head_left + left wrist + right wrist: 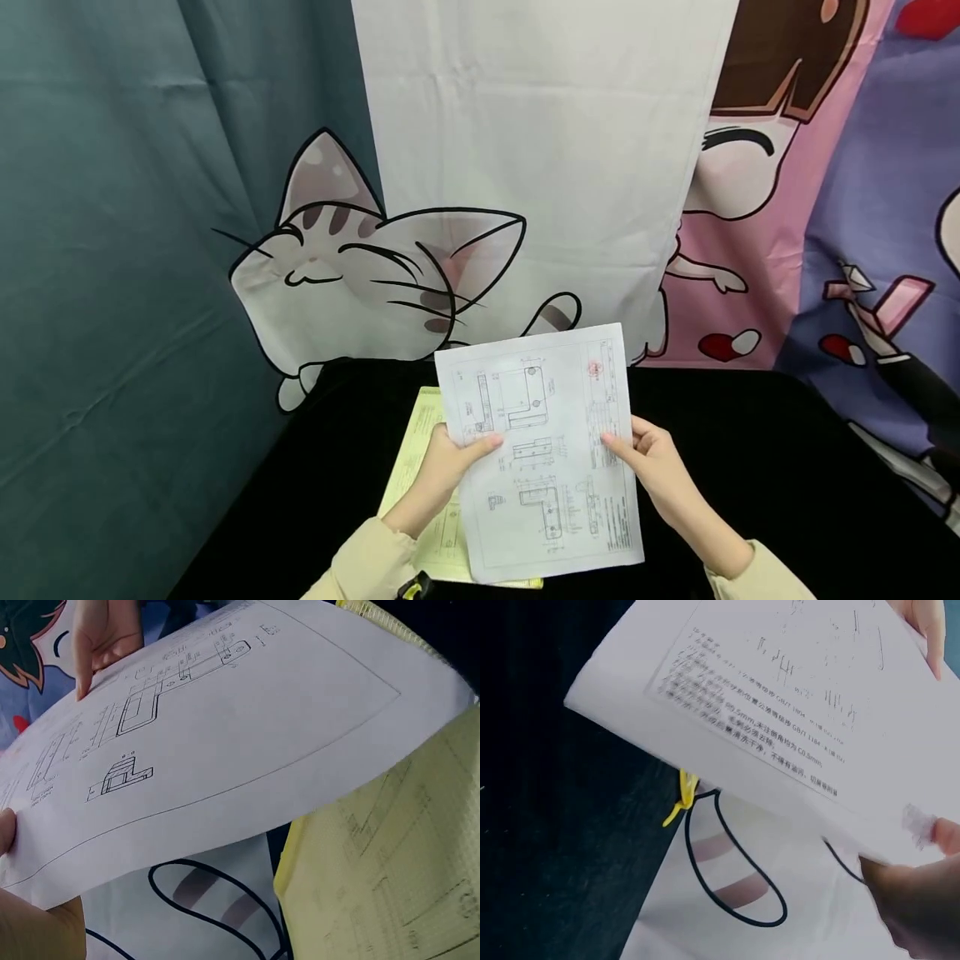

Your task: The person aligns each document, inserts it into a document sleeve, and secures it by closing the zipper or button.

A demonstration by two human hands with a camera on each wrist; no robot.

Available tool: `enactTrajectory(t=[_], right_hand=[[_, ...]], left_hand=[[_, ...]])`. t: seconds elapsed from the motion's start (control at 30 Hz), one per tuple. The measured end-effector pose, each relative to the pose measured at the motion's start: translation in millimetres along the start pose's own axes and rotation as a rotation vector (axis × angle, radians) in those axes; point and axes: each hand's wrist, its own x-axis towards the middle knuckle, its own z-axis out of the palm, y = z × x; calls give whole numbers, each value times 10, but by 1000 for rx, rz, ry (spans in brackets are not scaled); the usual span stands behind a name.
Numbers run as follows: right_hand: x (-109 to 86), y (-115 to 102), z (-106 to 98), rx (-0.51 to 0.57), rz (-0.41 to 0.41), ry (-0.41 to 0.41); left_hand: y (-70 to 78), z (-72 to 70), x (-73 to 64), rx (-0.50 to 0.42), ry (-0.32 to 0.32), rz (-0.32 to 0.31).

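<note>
A white sheet of paper (570, 508) with technical line drawings and a small red stamp is held up by both hands. My left hand (446, 462) pinches its left edge, thumb on the printed face. On the opposite edge my right hand (660, 468) grips it the same way, fingers behind. Behind and below the sheet lies a yellow mesh zip pouch (408, 458), partly covered by it. Through the pouch's mesh (405, 847) faint drawing lines show in the left wrist view. Printed text lines and a yellow pull cord (682, 802) appear in the right wrist view.
A black cloth (750, 450) covers the table. Past its far edge hangs a white curtain (555, 125) with a cartoon cat, between a teal curtain (112, 250) and pink and purple printed cloth (847, 208). A black and yellow object (415, 587) sits by the left sleeve.
</note>
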Motion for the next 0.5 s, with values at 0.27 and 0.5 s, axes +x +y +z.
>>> enactTrajectory(t=[0.27,0.5], right_hand=[[98,-94,-46,151,-35,232],[173,-159,-140,515,-109,383]], left_hand=[[51,11,124,-12,68,42],[-109,-18,141,27,163,-6]])
